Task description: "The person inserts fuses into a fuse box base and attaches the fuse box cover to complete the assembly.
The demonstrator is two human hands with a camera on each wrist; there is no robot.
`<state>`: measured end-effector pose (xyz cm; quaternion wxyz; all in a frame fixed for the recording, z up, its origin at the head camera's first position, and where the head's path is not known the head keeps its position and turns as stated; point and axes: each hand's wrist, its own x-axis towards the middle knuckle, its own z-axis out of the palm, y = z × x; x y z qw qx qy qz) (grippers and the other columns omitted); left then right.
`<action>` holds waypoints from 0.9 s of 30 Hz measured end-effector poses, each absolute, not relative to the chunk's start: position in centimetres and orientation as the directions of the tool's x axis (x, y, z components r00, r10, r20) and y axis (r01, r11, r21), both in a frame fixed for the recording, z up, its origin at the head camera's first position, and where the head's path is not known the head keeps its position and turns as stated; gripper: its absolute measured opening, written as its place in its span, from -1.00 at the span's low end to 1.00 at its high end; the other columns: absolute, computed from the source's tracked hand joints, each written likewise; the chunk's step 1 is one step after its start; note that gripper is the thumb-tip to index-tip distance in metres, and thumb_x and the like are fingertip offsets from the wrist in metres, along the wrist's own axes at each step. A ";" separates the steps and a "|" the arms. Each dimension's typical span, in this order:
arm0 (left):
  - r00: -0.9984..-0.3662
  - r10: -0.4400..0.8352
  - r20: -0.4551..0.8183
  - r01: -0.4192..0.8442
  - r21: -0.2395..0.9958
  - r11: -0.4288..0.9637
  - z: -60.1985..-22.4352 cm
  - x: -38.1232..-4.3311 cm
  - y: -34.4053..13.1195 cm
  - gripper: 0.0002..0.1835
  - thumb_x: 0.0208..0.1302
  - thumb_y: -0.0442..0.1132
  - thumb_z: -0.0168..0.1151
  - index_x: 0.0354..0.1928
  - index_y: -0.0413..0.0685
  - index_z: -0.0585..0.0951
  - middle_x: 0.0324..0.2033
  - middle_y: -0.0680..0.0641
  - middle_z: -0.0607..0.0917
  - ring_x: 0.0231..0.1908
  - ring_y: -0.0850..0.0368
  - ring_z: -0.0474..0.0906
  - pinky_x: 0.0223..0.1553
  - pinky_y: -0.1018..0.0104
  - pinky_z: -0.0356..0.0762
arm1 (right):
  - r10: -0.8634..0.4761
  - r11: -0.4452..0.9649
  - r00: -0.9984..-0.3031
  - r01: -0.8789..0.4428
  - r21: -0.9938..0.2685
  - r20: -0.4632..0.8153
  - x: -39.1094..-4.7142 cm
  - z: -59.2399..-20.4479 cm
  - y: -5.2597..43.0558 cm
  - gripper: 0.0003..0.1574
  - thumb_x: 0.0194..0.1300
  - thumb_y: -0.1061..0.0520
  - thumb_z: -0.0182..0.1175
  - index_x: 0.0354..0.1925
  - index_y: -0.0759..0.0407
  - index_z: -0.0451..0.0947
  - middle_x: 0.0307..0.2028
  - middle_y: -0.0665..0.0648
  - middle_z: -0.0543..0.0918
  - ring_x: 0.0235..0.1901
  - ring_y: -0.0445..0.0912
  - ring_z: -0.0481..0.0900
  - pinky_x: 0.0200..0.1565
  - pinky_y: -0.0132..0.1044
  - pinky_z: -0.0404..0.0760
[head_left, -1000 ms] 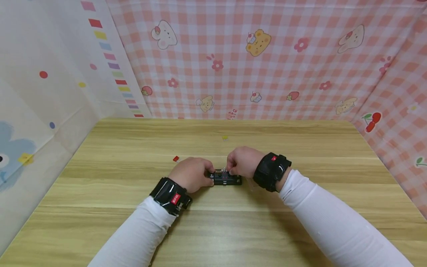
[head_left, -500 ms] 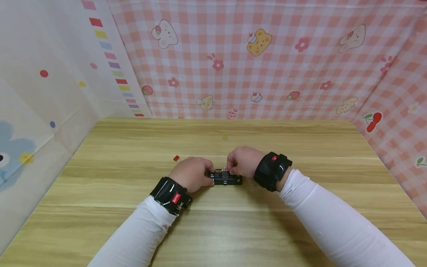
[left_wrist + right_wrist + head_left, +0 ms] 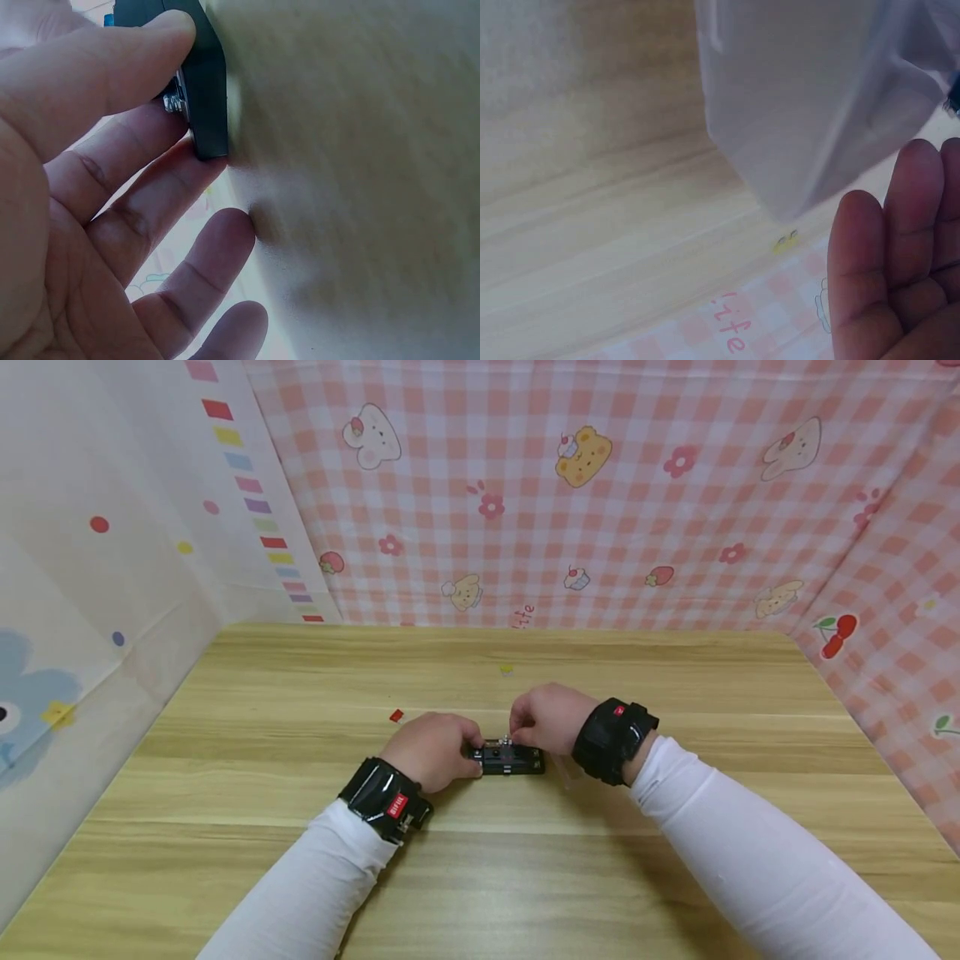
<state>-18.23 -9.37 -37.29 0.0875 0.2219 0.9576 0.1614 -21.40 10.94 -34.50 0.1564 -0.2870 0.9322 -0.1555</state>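
Note:
A small black fuse block (image 3: 513, 767) with metal screw terminals lies on the wooden table, in the middle of the head view. My left hand (image 3: 432, 747) grips its left end between thumb and fingers. In the left wrist view the thumb presses one side of the fuse block (image 3: 208, 94), beside a screw. Over the block's back edge is my right hand (image 3: 555, 718), fingers bent and fingertips close to the terminals. I cannot tell what these fingertips hold. A clear plastic cover (image 3: 780, 97) stands beside the right hand's fingers (image 3: 859, 255) in the right wrist view.
A red blade fuse (image 3: 397, 716) lies to the left, behind the left hand. Farther back is a yellow blade fuse (image 3: 506, 670). Patterned cloth (image 3: 525, 527) rises behind the table (image 3: 480, 877) and along its sides.
My right hand has lifted slightly up and to the right, uncovering a bit more of the block. The left hand and block stay almost in place.

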 end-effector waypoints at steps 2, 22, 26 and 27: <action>-0.885 0.454 -0.098 0.398 0.345 0.850 -37.3 -18.2 -9.4 -0.78 -0.02 0.03 0.42 -0.31 0.27 0.63 -0.44 0.23 0.57 -0.42 0.21 0.41 -0.37 0.26 0.37 | -0.570 0.795 -0.797 -0.474 -0.378 -0.200 -21.5 -34.4 10.9 -0.87 0.21 0.04 0.26 -0.48 -0.07 0.59 -0.53 -0.11 0.58 -0.47 -0.17 0.45 -0.36 -0.26 0.44; -0.875 0.478 -0.082 0.429 0.328 0.842 -37.2 -18.1 -9.5 -0.76 -0.01 0.03 0.40 -0.27 0.24 0.63 -0.42 0.21 0.58 -0.40 0.20 0.42 -0.33 0.25 0.38 | -0.485 0.851 -0.868 -0.439 -0.289 -0.109 -23.2 -34.2 10.4 -0.71 0.22 0.10 0.23 -0.08 0.16 0.60 -0.11 0.14 0.59 -0.14 -0.07 0.46 -0.01 -0.08 0.47; -0.875 0.477 -0.079 0.430 0.326 0.842 -37.2 -18.1 -9.6 -0.75 -0.01 0.04 0.40 -0.27 0.24 0.63 -0.42 0.21 0.59 -0.40 0.20 0.42 -0.33 0.25 0.38 | -0.466 0.863 -0.875 -0.418 -0.282 -0.129 -23.3 -34.5 10.3 -0.66 0.23 0.08 0.23 -0.02 0.14 0.58 -0.07 0.15 0.57 -0.10 -0.05 0.44 0.03 -0.06 0.44; -0.875 0.478 -0.078 0.430 0.326 0.842 -37.2 -18.1 -9.6 -0.75 -0.01 0.04 0.40 -0.26 0.24 0.63 -0.41 0.21 0.59 -0.40 0.20 0.42 -0.33 0.25 0.38 | -0.463 0.865 -0.876 -0.416 -0.280 -0.132 -23.4 -34.6 10.3 -0.64 0.23 0.08 0.23 -0.01 0.14 0.57 -0.06 0.15 0.57 -0.09 -0.05 0.44 0.04 -0.06 0.44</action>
